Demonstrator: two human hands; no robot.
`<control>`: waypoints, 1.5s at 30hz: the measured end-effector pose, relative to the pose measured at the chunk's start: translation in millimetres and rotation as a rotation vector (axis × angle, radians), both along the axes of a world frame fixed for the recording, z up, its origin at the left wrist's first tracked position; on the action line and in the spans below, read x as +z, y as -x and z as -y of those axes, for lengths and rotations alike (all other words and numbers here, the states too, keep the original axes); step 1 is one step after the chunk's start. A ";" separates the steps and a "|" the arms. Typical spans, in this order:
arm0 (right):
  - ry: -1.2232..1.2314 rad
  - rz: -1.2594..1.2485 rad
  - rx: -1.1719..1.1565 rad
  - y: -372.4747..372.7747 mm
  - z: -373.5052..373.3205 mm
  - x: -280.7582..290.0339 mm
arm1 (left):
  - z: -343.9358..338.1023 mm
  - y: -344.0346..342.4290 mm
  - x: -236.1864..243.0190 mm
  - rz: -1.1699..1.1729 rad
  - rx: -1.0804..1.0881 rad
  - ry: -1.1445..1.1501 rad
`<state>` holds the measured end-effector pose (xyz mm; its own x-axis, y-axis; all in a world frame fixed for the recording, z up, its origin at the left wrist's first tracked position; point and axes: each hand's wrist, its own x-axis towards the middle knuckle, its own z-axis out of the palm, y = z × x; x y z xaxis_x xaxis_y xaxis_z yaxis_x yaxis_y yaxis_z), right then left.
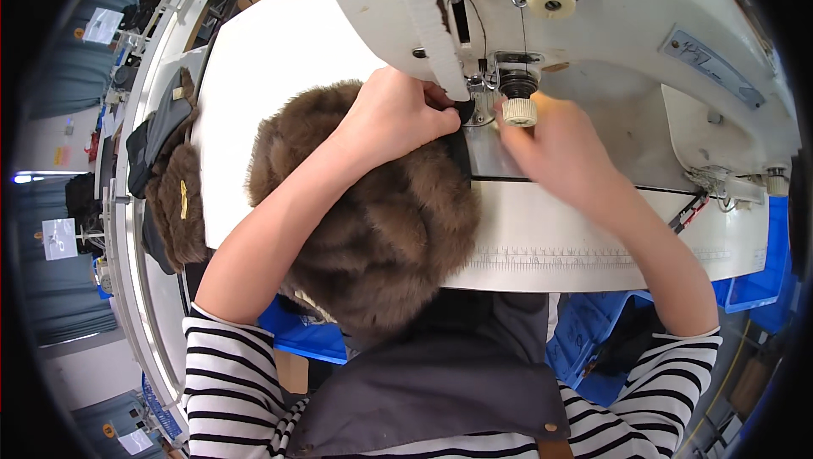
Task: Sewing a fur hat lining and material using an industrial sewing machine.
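A bulky brown fur piece (pixel 381 230) lies bunched on the white table of the sewing machine (pixel 373 2) and hangs over the front edge. My left hand (pixel 394 120) rests across its top, with fingers and thumb pinched on its black cloth edge beside the presser foot (pixel 481 107). On the other side of the foot is my right hand (pixel 563 150), its fingers curled in close to the needle area. A cream knob (pixel 519 112) covers some of those fingertips, so what they hold, if anything, is hidden.
Another brown fur piece with dark cloth (pixel 176 205) lies off the table's left edge. A ruler strip (pixel 576 260) runs along the front. Red-and-black snips (pixel 690 212) lie right of my forearm. Blue bins (pixel 593 332) stand below the table.
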<state>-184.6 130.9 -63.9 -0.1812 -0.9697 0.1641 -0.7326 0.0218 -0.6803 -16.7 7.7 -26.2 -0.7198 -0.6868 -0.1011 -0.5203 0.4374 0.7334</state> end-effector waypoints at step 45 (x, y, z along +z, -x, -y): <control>-0.759 0.676 0.140 17.0 36.6 33.6 | 1.4 3.0 7.3 -0.067 -0.014 -0.212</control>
